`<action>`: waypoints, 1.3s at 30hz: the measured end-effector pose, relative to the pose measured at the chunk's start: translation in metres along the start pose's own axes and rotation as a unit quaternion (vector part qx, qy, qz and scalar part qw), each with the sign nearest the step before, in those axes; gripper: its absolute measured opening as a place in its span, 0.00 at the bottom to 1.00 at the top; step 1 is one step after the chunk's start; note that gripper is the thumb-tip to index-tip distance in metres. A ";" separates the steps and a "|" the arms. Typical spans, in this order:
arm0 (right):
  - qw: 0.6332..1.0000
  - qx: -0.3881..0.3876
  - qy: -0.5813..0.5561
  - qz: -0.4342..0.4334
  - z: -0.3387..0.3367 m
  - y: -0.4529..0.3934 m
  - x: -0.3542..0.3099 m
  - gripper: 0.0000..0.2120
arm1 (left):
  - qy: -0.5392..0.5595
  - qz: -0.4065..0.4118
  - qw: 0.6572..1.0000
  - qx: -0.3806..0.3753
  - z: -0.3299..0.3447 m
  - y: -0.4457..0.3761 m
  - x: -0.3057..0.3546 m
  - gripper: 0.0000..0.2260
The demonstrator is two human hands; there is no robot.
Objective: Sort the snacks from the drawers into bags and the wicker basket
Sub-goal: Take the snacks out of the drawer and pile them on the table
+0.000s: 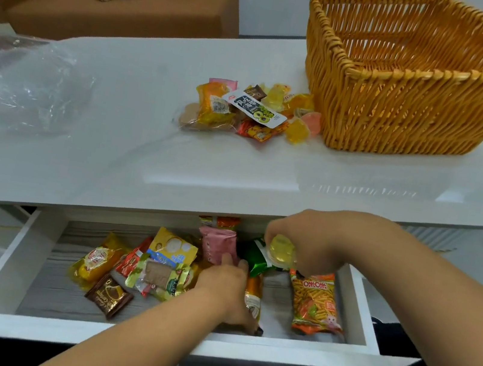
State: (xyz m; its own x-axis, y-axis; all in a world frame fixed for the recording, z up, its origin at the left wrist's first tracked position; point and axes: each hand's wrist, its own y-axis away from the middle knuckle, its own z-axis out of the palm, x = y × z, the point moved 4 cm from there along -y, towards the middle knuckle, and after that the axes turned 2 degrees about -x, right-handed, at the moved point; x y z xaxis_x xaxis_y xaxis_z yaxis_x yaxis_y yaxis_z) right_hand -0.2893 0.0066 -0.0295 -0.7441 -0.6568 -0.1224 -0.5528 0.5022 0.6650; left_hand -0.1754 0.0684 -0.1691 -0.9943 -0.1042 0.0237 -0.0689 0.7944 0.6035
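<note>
Pinching a jelly cup in my right hand above the open drawer, I curl my left hand around a pink packet among its snacks, while the basket and plastic bag sit on the table.
</note>
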 end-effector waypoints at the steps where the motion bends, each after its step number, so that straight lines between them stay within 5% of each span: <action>1: 1.000 0.008 -0.021 -0.011 -0.004 0.000 0.001 0.28 | -0.023 0.002 1.000 0.015 -0.002 0.001 0.002 0.44; 5: 0.977 0.055 -0.193 -0.074 -0.026 0.004 0.012 0.27 | 0.002 0.011 0.999 0.038 -0.011 0.005 -0.007 0.36; 9: 0.912 0.169 -0.364 -0.081 -0.045 -0.006 0.035 0.26 | 0.243 0.014 0.970 -0.018 -0.026 0.030 -0.032 0.35; 13: 0.810 0.312 -0.497 -0.026 -0.046 -0.037 0.062 0.25 | 0.384 0.080 0.919 -0.035 -0.065 0.070 -0.055 0.34; 17: 0.680 0.478 -0.555 -0.001 -0.034 -0.061 0.079 0.25 | 0.443 0.119 0.883 0.099 -0.132 0.085 -0.068 0.36; 22: 0.690 0.558 -0.461 -0.016 -0.043 -0.075 0.074 0.25 | 0.361 0.062 0.881 0.300 -0.230 0.042 -0.065 0.41; 28: 0.684 0.568 -0.457 -0.019 -0.044 -0.081 0.081 0.26 | 0.157 -0.015 0.939 0.307 -0.316 -0.049 -0.030 0.46; 31: 0.678 0.580 -0.451 -0.018 -0.044 -0.083 0.083 0.27 | 0.158 -0.033 0.942 0.293 -0.318 -0.075 -0.027 0.50; 36: 0.677 0.604 -0.419 -0.030 -0.047 -0.090 0.084 0.31 | 0.232 0.056 0.902 0.360 -0.309 -0.087 -0.039 0.23; 39: 0.686 0.604 -0.405 -0.030 -0.051 -0.092 0.082 0.38 | 0.237 0.063 0.901 0.358 -0.306 -0.091 -0.046 0.21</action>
State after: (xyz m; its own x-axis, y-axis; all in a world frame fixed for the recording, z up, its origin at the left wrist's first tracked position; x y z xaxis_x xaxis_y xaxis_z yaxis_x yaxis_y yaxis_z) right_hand -0.2803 -0.1220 -0.0631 -0.4003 -0.4146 -0.8172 -0.1360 0.9088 -0.3944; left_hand -0.0987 -0.1820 0.0185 -0.8633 -0.0950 0.4956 -0.1610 0.9826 -0.0921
